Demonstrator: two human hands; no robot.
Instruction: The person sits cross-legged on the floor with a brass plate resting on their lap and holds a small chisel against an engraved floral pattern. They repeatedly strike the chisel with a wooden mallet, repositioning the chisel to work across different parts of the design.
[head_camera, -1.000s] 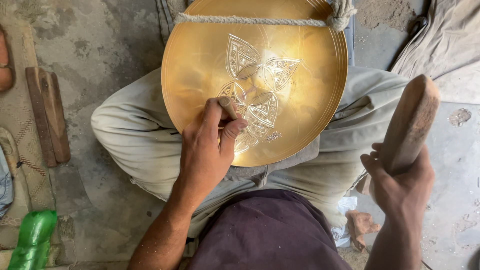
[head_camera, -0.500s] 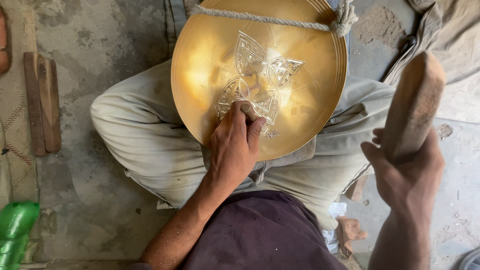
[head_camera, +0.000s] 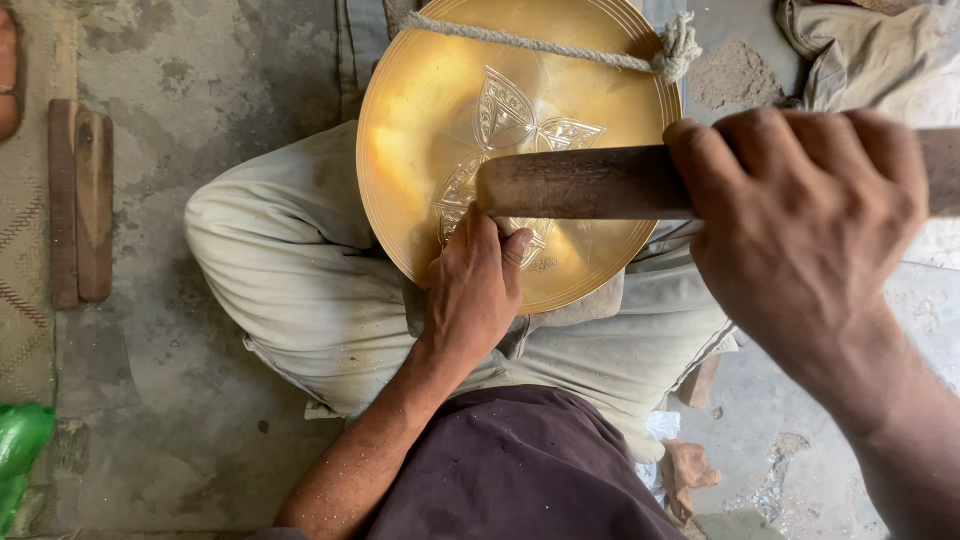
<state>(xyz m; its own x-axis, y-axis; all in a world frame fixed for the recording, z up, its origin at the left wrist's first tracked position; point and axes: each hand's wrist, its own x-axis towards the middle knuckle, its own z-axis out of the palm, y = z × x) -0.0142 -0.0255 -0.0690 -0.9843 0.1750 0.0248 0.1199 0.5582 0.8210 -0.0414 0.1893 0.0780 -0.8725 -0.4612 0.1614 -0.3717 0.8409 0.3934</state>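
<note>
The right hand (head_camera: 800, 230) grips a wooden mallet (head_camera: 590, 182) level above the engraved brass plate (head_camera: 430, 130). The left hand (head_camera: 475, 290) rests closed on the plate beneath the mallet's end; whether it holds anything cannot be told.

**benchrat:** ok where's each hand at here?

**tinker_jo:** left hand (head_camera: 472, 292) is low and centre, forearm running up from the bottom edge on a slant. Back of the hand faces up, fingers (head_camera: 487, 232) bunched together and curled down at the tips like they're pinching, though I can't see what's under them.

**benchrat:** and the other?

**tinker_jo:** right hand (head_camera: 800, 225) is way closer to the camera, coming in from the lower right corner. Knuckles up, all four fingers wrapped tight in a fist-type grip, wrist bent a little, thumb hidden underneath.
</note>
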